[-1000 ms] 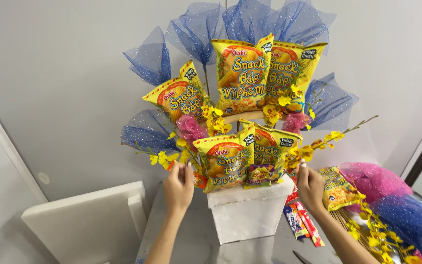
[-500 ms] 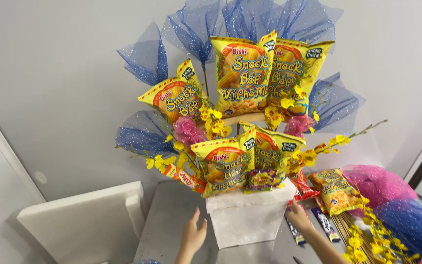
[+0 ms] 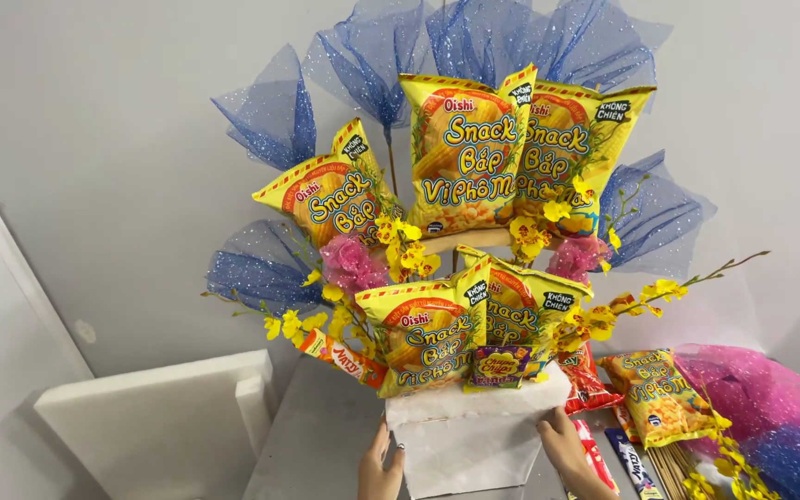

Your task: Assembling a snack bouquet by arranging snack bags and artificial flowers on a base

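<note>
both hands on the white box of a snack bouquet

we see a white box point(image 3: 469, 444) at the near centre of the grey table point(image 3: 317, 444), wrapped in white tissue, serving as the base of a tall arrangement. our left hand point(image 3: 380, 468) lies flat against the box's left side, fingers straight and pointing up, not closed around anything. our right hand point(image 3: 567, 446) presses the box's right side near its upper corner, fingers spread loosely along the edge; both touch the box, neither grips a separate item.

rising out of the box: yellow snack bags point(image 3: 428, 338) at the front, two more yellow bags point(image 3: 465, 153) high at the back, and one tilted bag point(image 3: 326, 199) on the left. a small purple candy pack point(image 3: 502, 364) sits at the box's front rim. yellow flower sprigs point(image 3: 405, 245) and pink mesh puffs point(image 3: 352, 264) fill the gaps, with blue glitter mesh fans point(image 3: 275, 116) spread far behind and to both sides.

right of the box on the table lie a loose yellow snack bag point(image 3: 661, 398), a red packet point(image 3: 590, 380), thin candy bars point(image 3: 636, 472), and a heap of pink and blue mesh point(image 3: 761, 417) at the far right. left of the table stands a white foam block point(image 3: 155, 431). a plain grey wall point(image 3: 94, 139) backs it all.
</note>
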